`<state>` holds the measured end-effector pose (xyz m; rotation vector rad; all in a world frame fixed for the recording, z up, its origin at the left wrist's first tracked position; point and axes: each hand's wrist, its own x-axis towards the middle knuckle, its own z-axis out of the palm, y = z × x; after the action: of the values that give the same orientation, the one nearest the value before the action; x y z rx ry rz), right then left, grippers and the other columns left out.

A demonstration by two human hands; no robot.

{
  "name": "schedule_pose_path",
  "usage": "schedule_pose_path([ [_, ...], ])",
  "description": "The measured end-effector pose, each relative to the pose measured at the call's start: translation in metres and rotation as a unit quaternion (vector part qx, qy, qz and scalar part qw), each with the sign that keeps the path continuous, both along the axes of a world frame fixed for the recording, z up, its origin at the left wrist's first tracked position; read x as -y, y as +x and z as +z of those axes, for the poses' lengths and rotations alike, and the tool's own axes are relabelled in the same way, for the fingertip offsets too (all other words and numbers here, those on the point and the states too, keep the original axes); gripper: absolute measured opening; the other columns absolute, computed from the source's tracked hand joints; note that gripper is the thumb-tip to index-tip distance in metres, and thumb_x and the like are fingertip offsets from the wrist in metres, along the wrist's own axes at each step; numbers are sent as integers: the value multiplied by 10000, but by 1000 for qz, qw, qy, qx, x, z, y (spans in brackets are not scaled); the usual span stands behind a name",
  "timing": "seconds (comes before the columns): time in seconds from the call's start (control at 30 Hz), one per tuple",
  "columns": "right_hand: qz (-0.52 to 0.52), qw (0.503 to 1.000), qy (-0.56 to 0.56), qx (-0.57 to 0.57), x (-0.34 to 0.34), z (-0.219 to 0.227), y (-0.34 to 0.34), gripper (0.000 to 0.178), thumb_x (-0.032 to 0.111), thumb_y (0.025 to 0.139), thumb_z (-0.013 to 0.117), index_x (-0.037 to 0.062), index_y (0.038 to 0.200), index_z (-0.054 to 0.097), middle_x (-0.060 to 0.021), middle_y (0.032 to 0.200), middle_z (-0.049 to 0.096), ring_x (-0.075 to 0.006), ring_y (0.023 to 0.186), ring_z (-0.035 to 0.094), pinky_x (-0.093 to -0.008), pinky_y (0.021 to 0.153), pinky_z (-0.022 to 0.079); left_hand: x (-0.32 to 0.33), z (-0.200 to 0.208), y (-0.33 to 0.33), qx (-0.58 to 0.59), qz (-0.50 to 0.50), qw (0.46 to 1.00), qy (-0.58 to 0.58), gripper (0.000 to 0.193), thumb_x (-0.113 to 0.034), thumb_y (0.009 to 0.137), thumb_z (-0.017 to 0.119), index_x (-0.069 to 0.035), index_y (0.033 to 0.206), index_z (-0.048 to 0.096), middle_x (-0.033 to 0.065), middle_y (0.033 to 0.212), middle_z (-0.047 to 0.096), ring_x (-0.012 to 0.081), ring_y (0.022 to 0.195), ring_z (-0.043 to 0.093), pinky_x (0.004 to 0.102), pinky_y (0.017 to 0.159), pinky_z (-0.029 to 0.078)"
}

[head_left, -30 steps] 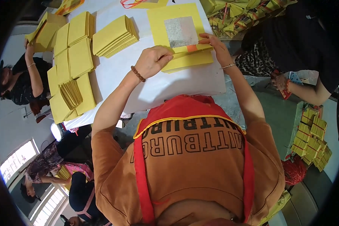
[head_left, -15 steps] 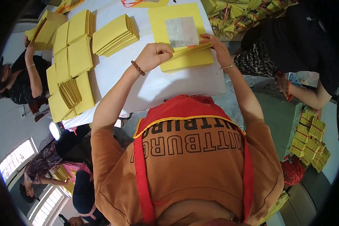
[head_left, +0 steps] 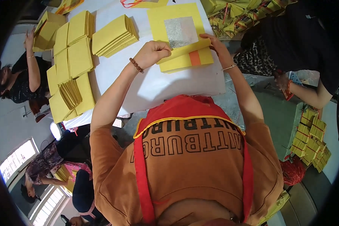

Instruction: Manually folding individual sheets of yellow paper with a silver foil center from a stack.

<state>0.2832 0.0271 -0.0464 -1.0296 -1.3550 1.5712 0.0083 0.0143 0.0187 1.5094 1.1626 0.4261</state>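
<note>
A stack of yellow paper [head_left: 186, 66] lies near the table's front edge, its top sheet bearing a silver square [head_left: 180, 31]. The near edge of the top sheet is lifted and curled over into a narrow fold [head_left: 188, 48]. My left hand [head_left: 154, 52] pinches the left end of this fold, fingers closed. At the right end, my right hand [head_left: 219, 48] grips the fold between thumb and fingers. An orange stripe [head_left: 195, 58] shows on the paper just below the fold.
Left of my hands lies a fanned stack of folded yellow paper [head_left: 115, 35]. Further left, several yellow stacks [head_left: 73, 56] cover the table's edge. Co-workers stand at the left and right. Beyond the far right corner is a heap of yellow paper pieces [head_left: 245, 15].
The curled edge has turned further from me, and the orange stripe has come into view below it. At the left, a co-worker's hand has moved up off the yellow paper.
</note>
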Motion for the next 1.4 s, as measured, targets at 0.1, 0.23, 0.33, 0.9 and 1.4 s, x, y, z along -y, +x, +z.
schedule_pose_path([
  [0.1,67,992,108,-1,-2,-8,3,297,186,867,535,43,1127,539,-26,1223,458,-135,1052,464,-285,895,373,-2,-1,-2,23,20,999,-39,186,-159,774,580,13,818,635,-9,619,540,56,574,457,216,519,375],
  [0.23,41,990,115,75,-4,-2,-4,282,95,806,600,18,1073,555,-24,1179,446,-133,1024,475,-278,868,392,0,2,-7,54,13,998,-14,234,-196,787,606,5,904,621,1,726,560,62,654,479,224,582,383],
  [0.33,25,997,69,16,-6,-9,-6,256,99,808,602,16,1047,568,-29,1122,453,-127,999,480,-270,852,401,4,6,-17,19,-31,982,184,297,-187,784,611,-24,1031,585,51,954,586,124,831,522,280,720,404],
  [0.9,83,765,525,365,16,50,12,300,123,684,677,142,979,623,-78,1162,522,-271,1120,454,-378,920,345,51,-11,-21,-190,-109,815,536,360,-50,698,555,-59,1057,578,106,1022,599,259,908,574,340,760,466],
  [1.4,-36,995,40,85,13,35,-17,492,193,781,647,75,1228,479,-50,955,617,-86,680,549,-226,620,449,18,-35,-5,47,219,975,3,237,-201,828,553,18,741,583,10,580,519,65,501,432,248,467,366],
])
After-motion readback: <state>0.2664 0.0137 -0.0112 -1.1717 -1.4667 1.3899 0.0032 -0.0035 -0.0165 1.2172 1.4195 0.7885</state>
